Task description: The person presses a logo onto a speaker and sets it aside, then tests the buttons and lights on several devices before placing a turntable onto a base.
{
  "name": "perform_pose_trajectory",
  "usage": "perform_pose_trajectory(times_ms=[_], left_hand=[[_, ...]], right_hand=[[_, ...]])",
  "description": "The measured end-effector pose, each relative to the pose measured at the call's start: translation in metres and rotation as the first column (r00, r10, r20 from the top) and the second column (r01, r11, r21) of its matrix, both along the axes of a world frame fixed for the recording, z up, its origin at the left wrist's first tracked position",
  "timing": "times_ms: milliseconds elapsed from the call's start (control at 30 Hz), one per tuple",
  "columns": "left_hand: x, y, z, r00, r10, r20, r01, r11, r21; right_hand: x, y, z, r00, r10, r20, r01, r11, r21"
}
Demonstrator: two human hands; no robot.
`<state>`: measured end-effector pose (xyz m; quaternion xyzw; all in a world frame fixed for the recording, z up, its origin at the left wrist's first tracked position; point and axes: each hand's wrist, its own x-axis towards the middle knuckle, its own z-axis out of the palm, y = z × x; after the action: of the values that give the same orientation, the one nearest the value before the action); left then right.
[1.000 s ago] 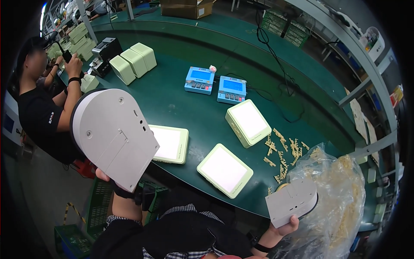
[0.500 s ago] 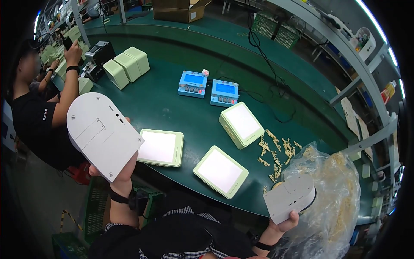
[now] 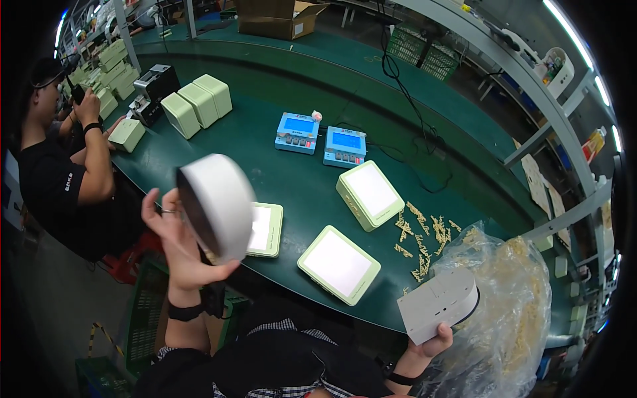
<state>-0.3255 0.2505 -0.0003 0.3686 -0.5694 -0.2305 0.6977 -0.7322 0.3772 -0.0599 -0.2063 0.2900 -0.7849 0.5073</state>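
Note:
At left, over the table edge, my left hand holds a white arch-shaped device, tilted so its curved white side and a dark face show. Motion blurs it; the thumb is at its lower end, and some fingers are spread apart. My right hand grips a second white arch-shaped device at its near edge, its flat back with ports and screws facing up. Between the hands lie a pale-green framed panel with a bright white face, another such panel partly hidden, and a thicker pale-green box.
Small gold-coloured script pieces lie beside a clear plastic bag at right. Two blue meters with screens stand mid-table. Pale-green boxes and a black machine stand far left, near a co-worker. A green crate sits below.
My left hand has turned its device from flat back showing to curved side and dark face. The right-hand device has shifted slightly left. The co-worker's raised arm has come down.

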Motion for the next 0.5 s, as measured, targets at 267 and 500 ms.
perform_pose_trajectory(times_ms=[267,500], left_hand=[[-0.068,-0.008,-0.019,0.860,-0.023,0.511,0.034,0.999,-0.013],[-0.115,-0.028,-0.010,0.792,-0.012,0.610,0.074,0.994,-0.076]], right_hand=[[0.036,-0.025,0.015,0.997,0.068,-0.027,-0.066,0.993,0.097],[0.066,-0.055,0.037,0.964,0.243,-0.105,-0.225,0.962,0.156]])
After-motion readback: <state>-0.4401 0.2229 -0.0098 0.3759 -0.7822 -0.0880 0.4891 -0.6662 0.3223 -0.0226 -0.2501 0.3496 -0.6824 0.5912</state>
